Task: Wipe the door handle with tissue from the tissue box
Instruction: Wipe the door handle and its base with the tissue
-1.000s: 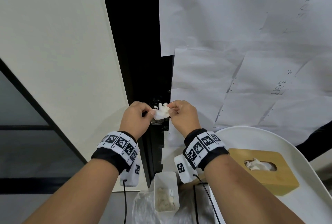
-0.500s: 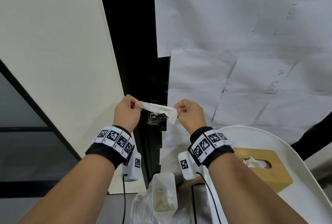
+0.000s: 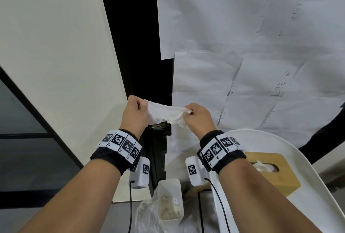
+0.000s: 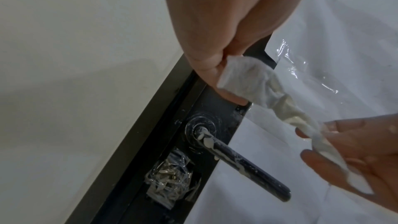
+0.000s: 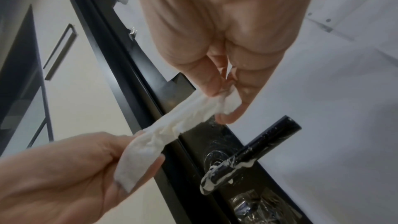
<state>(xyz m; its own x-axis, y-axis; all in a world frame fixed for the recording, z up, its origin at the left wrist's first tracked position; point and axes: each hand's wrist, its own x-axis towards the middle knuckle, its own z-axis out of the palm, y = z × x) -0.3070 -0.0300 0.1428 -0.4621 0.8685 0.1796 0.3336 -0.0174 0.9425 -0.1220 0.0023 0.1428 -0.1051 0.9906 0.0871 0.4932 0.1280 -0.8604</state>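
So rn I've got the tissue (image 3: 166, 114) stretched out between both hands, held up in front of the door. Left hand (image 3: 134, 113) is pinching one end w/ thumb + fingers, right hand (image 3: 197, 118) pinching the other end, so it's pulled into a flat-ish strip w/ a bit of sag and a loose corner hanging near the right side. In the wrist views the tissue looks creased, w/ some creamy smears in the middle. The handle (image 4: 243, 164) is a black lever just below the tissue, not touching it afaict, and it has white gunk on the part near its round base (image 4: 201, 129). There's crumpled clear tape (image 4: 170, 181) on the door plate under that. Tissue box (image 3: 276, 173), wooden top w/ a tissue poking out, sits on the white table (image 3: 317, 204) to my right, well apart from the hands. Small white bin (image 3: 169, 202) down on the floor btw my arms.
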